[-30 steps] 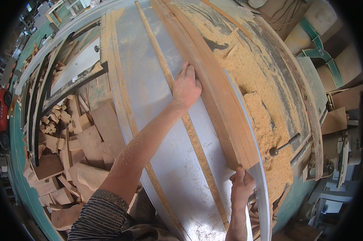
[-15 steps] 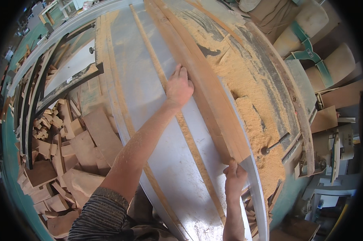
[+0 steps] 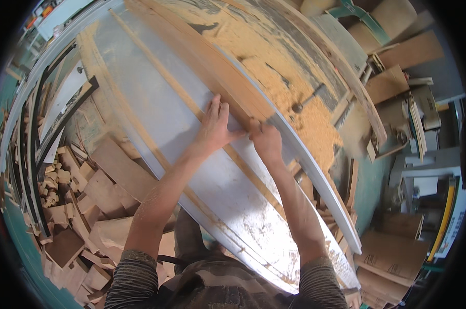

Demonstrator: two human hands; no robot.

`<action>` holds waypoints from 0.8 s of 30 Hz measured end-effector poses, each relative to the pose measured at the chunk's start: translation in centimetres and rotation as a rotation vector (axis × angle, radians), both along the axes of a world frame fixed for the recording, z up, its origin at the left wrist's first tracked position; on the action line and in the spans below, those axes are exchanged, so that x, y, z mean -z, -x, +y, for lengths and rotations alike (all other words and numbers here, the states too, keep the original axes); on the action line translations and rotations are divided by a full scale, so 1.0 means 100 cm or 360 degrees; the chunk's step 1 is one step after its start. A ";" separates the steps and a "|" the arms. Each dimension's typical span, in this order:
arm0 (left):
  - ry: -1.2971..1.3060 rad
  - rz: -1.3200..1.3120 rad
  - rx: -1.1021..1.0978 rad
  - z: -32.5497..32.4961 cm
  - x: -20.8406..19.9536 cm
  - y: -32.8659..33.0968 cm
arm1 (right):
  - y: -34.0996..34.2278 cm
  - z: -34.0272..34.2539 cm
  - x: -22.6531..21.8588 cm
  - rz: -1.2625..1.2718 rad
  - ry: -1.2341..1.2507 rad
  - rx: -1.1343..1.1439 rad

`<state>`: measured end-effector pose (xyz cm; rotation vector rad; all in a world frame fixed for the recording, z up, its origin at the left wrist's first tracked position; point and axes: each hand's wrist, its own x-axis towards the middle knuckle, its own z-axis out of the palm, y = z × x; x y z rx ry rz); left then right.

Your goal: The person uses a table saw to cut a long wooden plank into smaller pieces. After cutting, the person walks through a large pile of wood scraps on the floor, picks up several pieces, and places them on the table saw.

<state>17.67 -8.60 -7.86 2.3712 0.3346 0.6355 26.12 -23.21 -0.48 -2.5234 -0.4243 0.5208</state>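
The board [image 3: 204, 64] ran lengthwise ahead-left of both hands; the left hand [image 3: 214, 127] spread against its side, the right hand [image 3: 266, 140] curled at its near end, grip unclear.

Bare left hand [image 3: 214, 126] near frame centre, fingers angled toward the top, thumb spread rightward. Bare right hand [image 3: 266, 141] just right of it, fingers folded in. Left forearm [image 3: 163, 193] slants from lower left, right forearm [image 3: 299, 206] from lower right.

Orange-brown beam [image 3: 204, 62]; silver-grey tabletop [image 3: 140, 87]; golden sawdust [image 3: 315, 139]; grey striped sleeves [image 3: 132, 280]; green floor [image 3: 374, 175]
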 end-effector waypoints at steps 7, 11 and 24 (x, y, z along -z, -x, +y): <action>-0.0081 0.0251 -0.0150 -0.024 -0.004 -0.013 | -0.002 0.001 0.002 -0.0121 0.0139 -0.0023; -0.0090 0.0427 -0.0193 -0.028 -0.012 -0.016 | -0.008 -0.009 0.006 0.0045 -0.0077 -0.0104; 0.0084 0.0458 -0.0309 -0.030 -0.015 -0.022 | -0.079 -0.069 0.001 -0.0949 -0.0565 -0.0539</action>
